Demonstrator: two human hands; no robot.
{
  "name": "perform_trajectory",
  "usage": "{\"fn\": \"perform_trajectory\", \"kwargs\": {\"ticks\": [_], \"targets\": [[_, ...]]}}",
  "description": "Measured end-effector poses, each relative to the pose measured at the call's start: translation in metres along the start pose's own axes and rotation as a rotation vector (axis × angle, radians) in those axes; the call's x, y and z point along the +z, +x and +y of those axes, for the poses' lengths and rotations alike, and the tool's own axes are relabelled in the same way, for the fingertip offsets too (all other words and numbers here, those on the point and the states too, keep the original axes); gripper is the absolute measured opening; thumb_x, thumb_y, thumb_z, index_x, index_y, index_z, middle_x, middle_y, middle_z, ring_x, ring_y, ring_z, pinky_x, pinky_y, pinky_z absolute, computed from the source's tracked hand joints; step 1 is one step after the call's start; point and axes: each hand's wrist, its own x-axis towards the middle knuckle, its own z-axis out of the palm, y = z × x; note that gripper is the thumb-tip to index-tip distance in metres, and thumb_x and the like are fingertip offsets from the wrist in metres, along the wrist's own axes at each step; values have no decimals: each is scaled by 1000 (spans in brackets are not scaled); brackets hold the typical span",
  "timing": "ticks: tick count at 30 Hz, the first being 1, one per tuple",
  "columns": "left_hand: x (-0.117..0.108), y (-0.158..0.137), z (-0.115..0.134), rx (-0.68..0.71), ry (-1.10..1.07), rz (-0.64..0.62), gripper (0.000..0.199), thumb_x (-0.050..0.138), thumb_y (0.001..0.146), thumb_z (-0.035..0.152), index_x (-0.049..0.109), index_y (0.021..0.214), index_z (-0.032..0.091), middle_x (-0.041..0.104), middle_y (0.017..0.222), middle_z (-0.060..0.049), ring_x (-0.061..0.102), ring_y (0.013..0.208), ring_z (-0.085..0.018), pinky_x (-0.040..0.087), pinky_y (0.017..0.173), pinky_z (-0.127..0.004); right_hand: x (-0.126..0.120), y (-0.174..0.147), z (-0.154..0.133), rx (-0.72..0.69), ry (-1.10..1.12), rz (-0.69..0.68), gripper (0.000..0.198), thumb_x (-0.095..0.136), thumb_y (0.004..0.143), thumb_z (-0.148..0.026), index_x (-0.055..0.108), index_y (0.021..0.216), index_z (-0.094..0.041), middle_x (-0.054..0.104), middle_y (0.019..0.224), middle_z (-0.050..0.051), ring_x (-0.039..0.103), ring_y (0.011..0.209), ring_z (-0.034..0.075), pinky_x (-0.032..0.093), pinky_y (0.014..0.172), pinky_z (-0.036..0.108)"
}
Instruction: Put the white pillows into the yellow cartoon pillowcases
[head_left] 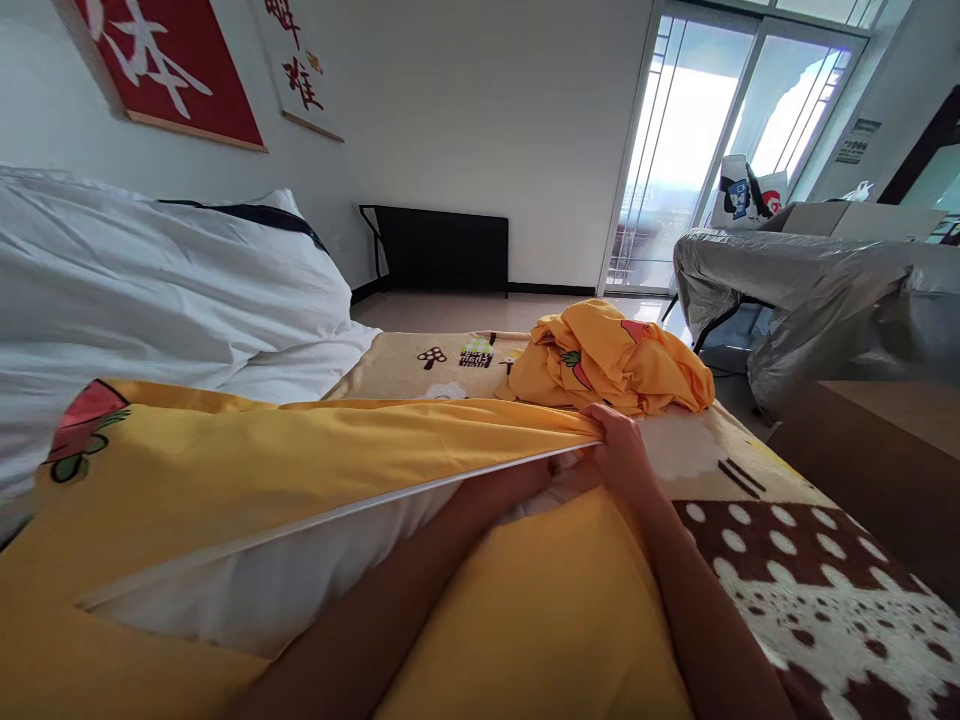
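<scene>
Two bare hands work at the slit of a yellow cover spread across a bed.
The right hand, forearm angled up from below, pinches the slit's raised edge; the left arm reaches through, its hand close beside the right, fingers hidden, so their grip can't be told. White fabric shows inside. Beyond lies a crumpled orange cloth on a patterned blanket; white bedding is heaped left.
</scene>
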Motion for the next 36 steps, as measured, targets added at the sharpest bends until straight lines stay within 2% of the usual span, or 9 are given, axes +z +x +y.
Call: {"fn": "perform_trajectory", "kwargs": {"ticks": [4,8,11,17,21,24,30,36], "targets": [[-6,-8,21,35,71,-39,37,37,89,27,58,119,25,64,119,-1,53,116,-21,33,109,-36,1,-2,1,-35,-10,9,39,40,54,-9,64,84,-17,65,79,3,54,74,17,36,68,24],[-12,-10,36,126,104,-120,35,42,86,24,61,115,23,61,125,-3,53,116,-21,33,109,-38,0,-3,-1,-51,-24,22,41,41,52,-8,64,84,-18,64,83,4,54,78,18,36,68,24],[-14,-13,37,195,103,-160,35,46,84,24,61,116,24,59,127,-3,50,120,-23,33,109,-40,-1,-3,-4,-48,3,30,39,41,52,-8,64,82,-18,63,80,4,53,75,17,36,66,24],[-15,-21,31,54,96,-85,38,41,87,28,57,121,24,63,122,-1,49,122,-22,33,109,-37,-2,-4,-12,-48,96,-1,40,41,51,-9,63,83,-16,61,80,3,51,73,15,35,64,22],[-16,-18,35,107,136,-120,41,49,84,37,55,121,22,63,120,-5,54,114,-25,40,103,-37,-4,-5,-15,10,161,-5,38,41,55,-11,64,85,-16,61,71,0,49,66,14,33,60,21],[-14,-17,38,118,124,-127,41,48,85,45,57,116,20,64,117,-7,58,107,-25,43,98,-37,-5,-6,-14,24,166,11,36,41,56,-12,64,83,-17,60,67,-2,50,65,14,33,59,21],[-3,-17,29,55,113,-83,40,42,87,27,52,126,24,60,126,-3,49,122,-22,32,110,-38,-5,-5,-12,-15,141,25,38,44,53,-12,64,85,-17,65,77,1,54,71,16,37,66,23],[2,-6,22,2,-27,-66,39,39,89,34,54,124,24,61,126,-1,48,124,-21,30,112,-39,-8,-4,-10,-83,168,-8,34,45,52,-13,60,83,-18,63,80,1,54,74,16,39,67,23]]}}
